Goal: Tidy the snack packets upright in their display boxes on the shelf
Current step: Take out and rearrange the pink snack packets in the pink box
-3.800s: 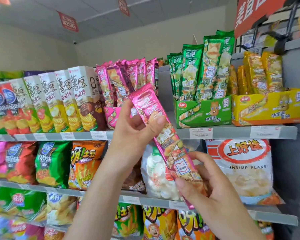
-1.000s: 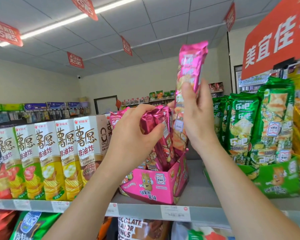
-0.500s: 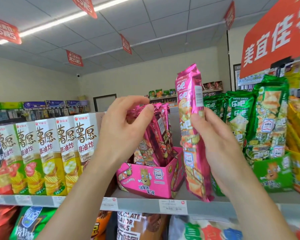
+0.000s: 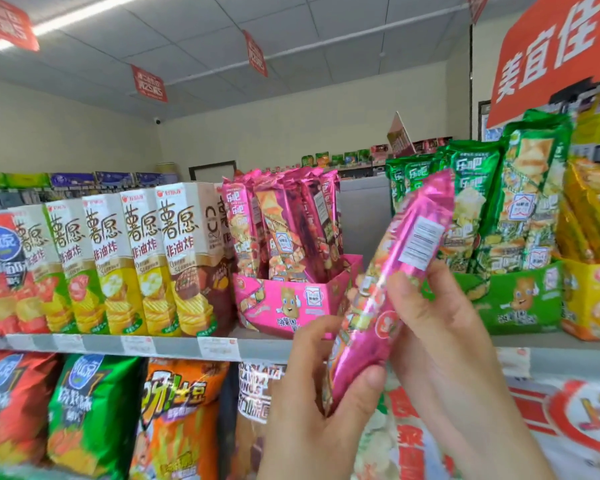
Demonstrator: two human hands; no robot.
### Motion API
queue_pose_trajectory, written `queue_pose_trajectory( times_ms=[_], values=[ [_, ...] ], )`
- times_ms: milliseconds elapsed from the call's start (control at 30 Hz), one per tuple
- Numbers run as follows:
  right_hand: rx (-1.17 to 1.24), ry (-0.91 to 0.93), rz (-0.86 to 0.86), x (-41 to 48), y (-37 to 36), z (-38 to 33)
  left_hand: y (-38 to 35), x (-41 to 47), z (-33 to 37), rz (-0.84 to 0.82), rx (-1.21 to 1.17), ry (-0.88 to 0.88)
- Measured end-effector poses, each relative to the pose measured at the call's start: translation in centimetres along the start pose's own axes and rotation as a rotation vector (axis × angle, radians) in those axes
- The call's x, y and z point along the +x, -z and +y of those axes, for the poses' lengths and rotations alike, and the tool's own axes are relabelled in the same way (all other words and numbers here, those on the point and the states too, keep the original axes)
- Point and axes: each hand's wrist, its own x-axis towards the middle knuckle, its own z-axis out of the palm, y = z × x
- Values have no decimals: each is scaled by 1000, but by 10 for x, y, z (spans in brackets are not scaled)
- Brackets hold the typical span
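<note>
A: Item in hand: one pink packet (image 4: 392, 292), held tilted in front of the shelf (image 4: 174, 344), its top leaning right. Not yet in any box.

B: Grip?

A: Left hand (image 4: 323, 393) closed on the lower end, thumb pressed across the front. Right hand (image 4: 430, 323) closed round the middle from behind, fingers (image 4: 406, 289) wrapped over the face. The barcode side is turned outward.

B: Destination?

A: Pink box (image 4: 291, 303), on the shelf just left of the packet. It is already filled with pink packets (image 4: 284, 230) standing roughly upright, some leaning.

B: How is the step best done?

A: It is judged that the packet should be turned so the printed front faces out, brought upright, and lowered bottom first into a gap near the right corner of the box. The standing packets would best be steadied with one hand while the other feeds it in, so the row is not knocked over.

B: Surroundings?

A: White cartons (image 4: 184, 258) stand touching the left side of the pink box. A green box (image 4: 513, 296) of green packets (image 4: 468, 202) stands to the right, partly hidden by the held packet. A yellow box (image 4: 593, 299) lies beyond it. Larger bags (image 4: 94, 410) fill the shelf below.

B: Obstructions?

A: The crowded box itself; free room inside cannot be told from here.
</note>
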Motion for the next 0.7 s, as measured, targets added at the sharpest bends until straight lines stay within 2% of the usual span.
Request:
queue_pose_trajectory(
  times_ms=[100, 167, 267, 400, 533, 700],
  values=[
    [-53, -61, -51, -11, 2, -4, -8, -12, -1, -67, -241, 117],
    [-103, -84, -71, -19, 4, -8, -14, -22, 3, -75, -318, 190],
    [-159, -81, -40, -31, 8, -14, -24, -39, 11, -63, -229, 275],
    [-175, -39, 43, -48, 12, -17, -34, -60, 17, -80, -172, 247],
    [-205, 57, 153, -64, 18, -26, -47, -80, 5, -129, -242, 169],
    [-194, 143, 226, -79, 23, -44, -60, -100, 8, -71, -317, 162]
  ],
)
